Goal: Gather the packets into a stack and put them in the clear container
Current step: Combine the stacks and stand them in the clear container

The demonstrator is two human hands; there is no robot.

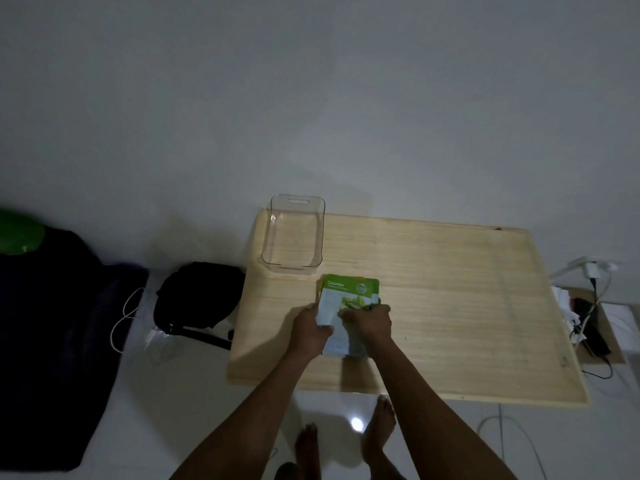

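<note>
A stack of flat packets (349, 292) lies on the wooden table (450, 289), its top one green and white with the word "Cucumber". My left hand (310, 329) grips the stack's left edge. My right hand (369, 322) rests on top of it and holds its right side. The lower part of the stack is hidden under both hands. A clear plastic container (293, 235) with handle slots stands upright and empty at the table's far left corner, just beyond the packets.
A black bag (197, 299) and a white cable (124, 317) lie on the floor left of the table. Cables, a charger (592, 271) and a dark device sit past the right edge. My bare feet (346, 441) stand by the near edge.
</note>
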